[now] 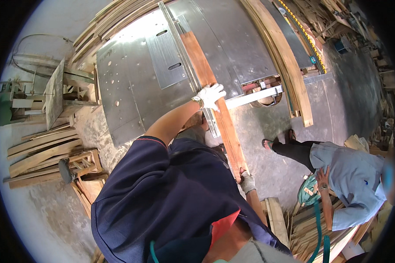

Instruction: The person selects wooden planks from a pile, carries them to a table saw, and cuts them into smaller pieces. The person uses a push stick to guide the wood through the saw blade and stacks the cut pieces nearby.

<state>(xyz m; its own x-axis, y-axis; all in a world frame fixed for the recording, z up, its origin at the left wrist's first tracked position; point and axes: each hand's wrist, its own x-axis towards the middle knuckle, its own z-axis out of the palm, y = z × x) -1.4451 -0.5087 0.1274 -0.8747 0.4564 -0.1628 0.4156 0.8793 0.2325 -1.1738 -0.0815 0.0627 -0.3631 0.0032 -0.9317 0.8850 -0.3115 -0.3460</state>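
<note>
A long reddish-brown wooden plank (229, 131) lies lengthwise along a metal guide rail (180, 44) on a grey metal machine table (131, 83). My left hand (211, 96), in a white glove, lies across the plank, its fingers hooked over the right edge. At the near end, my right hand (247, 180), in a greyish glove with bare fingertips, grips the plank. The near part of the plank sticks out past the table edge. The undersides of both hands are hidden.
Long boards (289, 57) lie along the table's right side, and more timber (114, 22) is stacked at the far left. A co-worker (346, 175) in a light blue shirt is at the right. Wood pieces (44, 151) lie on the left floor.
</note>
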